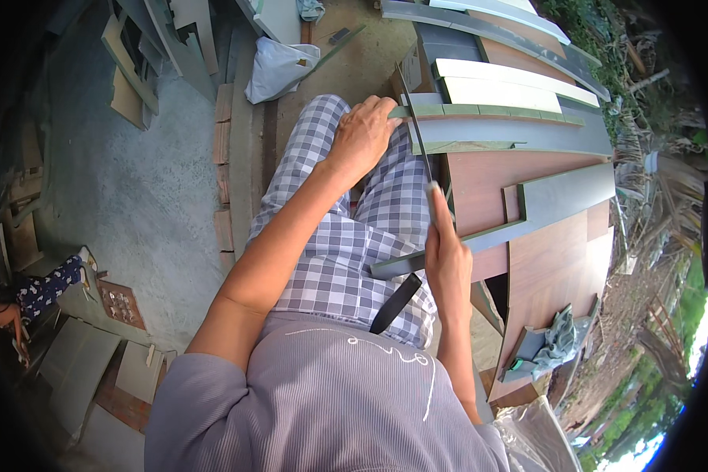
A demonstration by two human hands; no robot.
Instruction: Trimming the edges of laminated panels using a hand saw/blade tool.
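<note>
My left hand [364, 134] is closed on the near end of a narrow green strip [495, 114], above my knees. Pencil-like cross marks divide the strip, which lies over grey boards to the right. My right hand [450, 256] grips a saw with a long thin dark blade [419, 130], its index finger stretched along the tool. The blade is seen almost edge-on and crosses the strip just right of my left hand; its teeth cannot be made out. Below my right hand a black bar-shaped piece [396, 304] rests over my lap; whether it belongs to the saw is unclear.
White strips [499, 86], brown panels [551, 291] and a grey L-shaped board [566, 195] are spread on my right. A bluish cloth [558, 338] lies on a panel. Ahead sits a white bag [279, 67]. Boards lean far left; another person [39, 295] is at lower left.
</note>
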